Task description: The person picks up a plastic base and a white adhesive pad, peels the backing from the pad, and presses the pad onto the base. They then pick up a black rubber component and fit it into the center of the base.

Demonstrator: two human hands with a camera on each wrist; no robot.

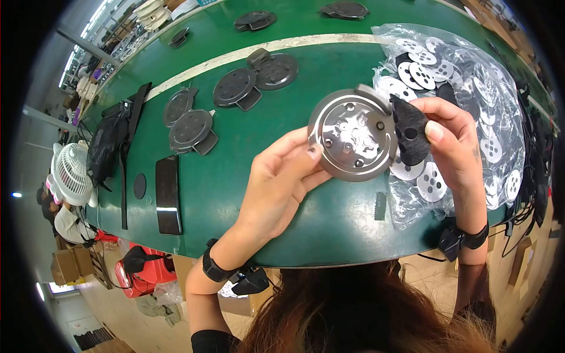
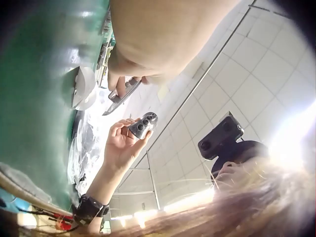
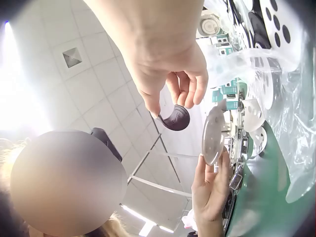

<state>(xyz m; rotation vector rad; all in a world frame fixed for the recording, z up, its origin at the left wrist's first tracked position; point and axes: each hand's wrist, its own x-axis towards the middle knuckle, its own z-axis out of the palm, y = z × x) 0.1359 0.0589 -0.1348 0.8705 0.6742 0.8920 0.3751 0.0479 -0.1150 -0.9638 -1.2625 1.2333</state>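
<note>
My left hand [image 1: 273, 191] grips a round grey plastic disc [image 1: 356, 144] by its left edge, thumb on the near face. The disc has a glossy centre, several small round posts or holes and a tab at its top. At the disc's right edge, my right hand [image 1: 456, 138] pinches a thin black pad [image 1: 412, 138] with round holes, between thumb and fingers. The pad [image 3: 177, 118] is bent into a curve in the right wrist view. There, a gap shows between it and the disc [image 3: 212, 136].
A clear plastic bag [image 1: 506, 112] with many white holed discs and some black ones lies at the right. Several similar grey discs [image 1: 235, 88] rest on the green table [image 1: 282, 235]. At the left are a phone [image 1: 168, 197], a small black disc [image 1: 139, 186], a black pouch [image 1: 109, 141] and a fan [image 1: 73, 173].
</note>
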